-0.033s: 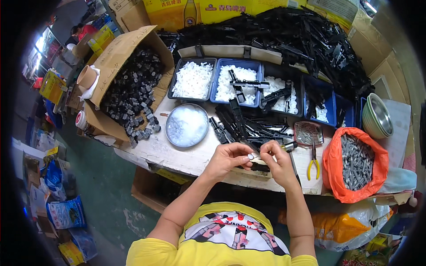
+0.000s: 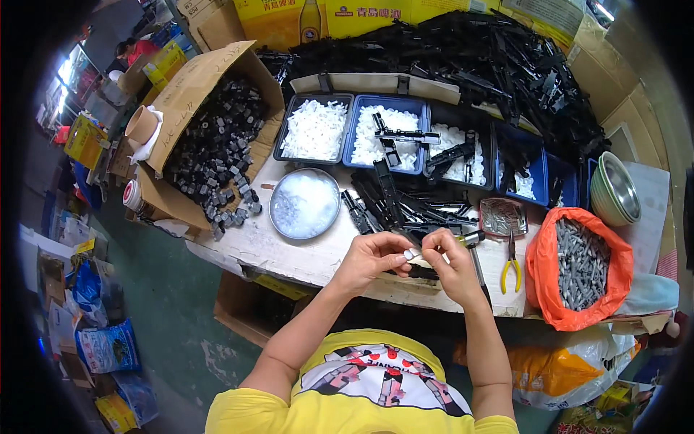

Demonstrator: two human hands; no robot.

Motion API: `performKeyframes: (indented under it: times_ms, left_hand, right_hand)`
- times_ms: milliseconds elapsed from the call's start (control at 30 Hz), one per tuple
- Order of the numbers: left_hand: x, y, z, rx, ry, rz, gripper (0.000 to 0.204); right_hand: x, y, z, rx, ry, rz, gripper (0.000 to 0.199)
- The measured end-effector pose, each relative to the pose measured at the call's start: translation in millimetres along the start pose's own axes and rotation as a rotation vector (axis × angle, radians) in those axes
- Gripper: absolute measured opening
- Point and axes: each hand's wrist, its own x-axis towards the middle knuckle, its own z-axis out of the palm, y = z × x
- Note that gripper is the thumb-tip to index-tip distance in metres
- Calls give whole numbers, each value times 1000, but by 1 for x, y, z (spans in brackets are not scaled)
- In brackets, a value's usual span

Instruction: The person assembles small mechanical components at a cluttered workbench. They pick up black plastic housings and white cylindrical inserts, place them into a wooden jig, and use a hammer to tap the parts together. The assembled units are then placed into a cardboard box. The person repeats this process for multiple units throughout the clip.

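Note:
My left hand [image 2: 372, 262] is closed over the front edge of the table, pinching a small white plastic piece [image 2: 410, 254] between thumb and fingertips. Close against it, my right hand [image 2: 452, 265] has thumb and forefinger pressed together; what they hold, if anything, is too small to name. A black plastic part [image 2: 423, 273] shows just below the fingers, partly hidden by them. Just beyond my hands lies a loose pile of long black plastic parts [image 2: 394, 199]. A hammer-like tool [image 2: 472, 239] with a dark handle rests beside my right hand.
Blue bins [image 2: 349, 145] of white pieces line the back, below a heap of black parts [image 2: 463, 65]. Left are a round dish [image 2: 304, 204] and a carton [image 2: 155, 137] of dark blocks. Right are yellow-handled pliers [image 2: 511, 271], a pin tray [image 2: 503, 218] and an orange bag [image 2: 538, 271] of grey pieces.

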Motion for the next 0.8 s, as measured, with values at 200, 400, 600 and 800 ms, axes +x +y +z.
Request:
performKeyframes:
  times_ms: [200,400,600,800]
  left_hand:
    - [-1,1,1,19,20,27,20]
    - [-2,-1,2,62,44,40,20]
    - [-11,-7,-4,-4,97,65,22]
    - [-14,-21,-5,-128,134,64,22]
  right_hand:
    - [4,-4,4,-112,-35,-34,6]
    - [6,-19,12,-458,-71,-159,6]
    - [1,-3,22,-199,150,-187,10]
    - [-7,0,38,-197,223,-222,13]
